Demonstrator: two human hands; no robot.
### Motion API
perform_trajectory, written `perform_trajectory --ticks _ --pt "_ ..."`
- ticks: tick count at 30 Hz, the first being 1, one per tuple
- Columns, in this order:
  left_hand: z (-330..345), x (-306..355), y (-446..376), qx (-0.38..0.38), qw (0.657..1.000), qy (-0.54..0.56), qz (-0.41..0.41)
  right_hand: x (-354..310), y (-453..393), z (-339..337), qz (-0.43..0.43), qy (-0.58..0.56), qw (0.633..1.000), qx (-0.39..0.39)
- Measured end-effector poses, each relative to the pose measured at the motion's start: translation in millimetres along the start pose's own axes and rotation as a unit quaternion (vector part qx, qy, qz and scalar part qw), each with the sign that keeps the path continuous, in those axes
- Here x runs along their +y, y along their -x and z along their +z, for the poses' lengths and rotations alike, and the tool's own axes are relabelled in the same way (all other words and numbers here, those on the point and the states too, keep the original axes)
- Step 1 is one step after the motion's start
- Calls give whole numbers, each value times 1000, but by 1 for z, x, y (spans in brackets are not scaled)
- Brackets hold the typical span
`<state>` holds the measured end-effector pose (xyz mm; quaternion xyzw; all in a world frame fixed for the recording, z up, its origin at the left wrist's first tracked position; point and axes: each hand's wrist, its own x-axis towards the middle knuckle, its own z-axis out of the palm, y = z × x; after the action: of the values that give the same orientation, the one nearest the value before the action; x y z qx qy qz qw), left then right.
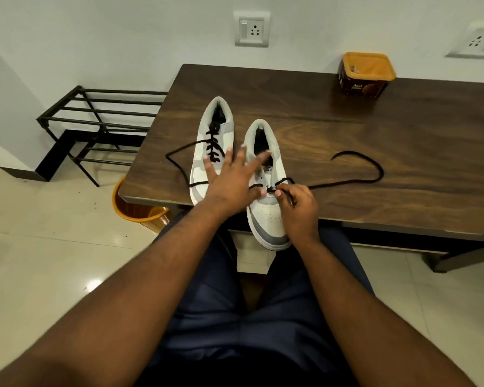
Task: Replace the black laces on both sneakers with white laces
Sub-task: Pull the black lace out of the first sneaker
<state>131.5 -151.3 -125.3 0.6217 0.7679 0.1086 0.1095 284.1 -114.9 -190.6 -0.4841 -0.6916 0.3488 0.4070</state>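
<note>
Right sneaker (266,191), toe toward me and hanging over the near tabletop (403,141) edge: its black lace (355,163) is out of nearly all eyelets, only the lowest row near the toe looks threaded, the loose end trailing right in a long curl across the wood. My right hand (298,210) pinches that lace at the bottom eyelets, fingers curled on it. My left hand (232,180) lies flat and spread, fingers straight, pressing down across the tongue area where the two shoes meet, holding nothing.

Left sneaker (211,152), just beside the right one: still laced in black through several rows, ends untied, one end looping out left (176,160).

Progress: early, I'd say. One lace almost off, the other only loosened. No white laces anywhere in view; cannot tell if they're in the brown tub (365,74) at the far edge. Left to do: finish pulling both black laces, thread white ones on both shoes.
</note>
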Motion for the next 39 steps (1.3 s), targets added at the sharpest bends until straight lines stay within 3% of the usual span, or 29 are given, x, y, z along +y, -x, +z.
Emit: perform_trajectory --ticks 3,9,19,23,27,30,32,39 --pt "12 3 -5 -93 996 2 10 -2 -10 -6 -2 21 999 -46" --pt "15 -3 -18 -92 995 -25 15 -5 -26 -11 34 53 991 -118" --pt "17 -4 -25 -68 996 -56 12 -25 -22 -14 53 210 951 -220" --pt "18 -2 -28 -67 996 -61 15 -32 -11 -6 78 214 947 -225" --pt "20 -3 -28 -70 996 -59 17 -34 -11 -9 118 106 962 -223" --pt "24 -5 -26 -69 996 -53 20 -37 -14 -15 183 -34 971 -148" --pt "26 -7 -26 -69 996 -47 22 -33 -18 -17 214 -65 971 -89" --pt "28 -7 -24 -67 996 -49 22 -28 -35 -9 177 114 966 -149"
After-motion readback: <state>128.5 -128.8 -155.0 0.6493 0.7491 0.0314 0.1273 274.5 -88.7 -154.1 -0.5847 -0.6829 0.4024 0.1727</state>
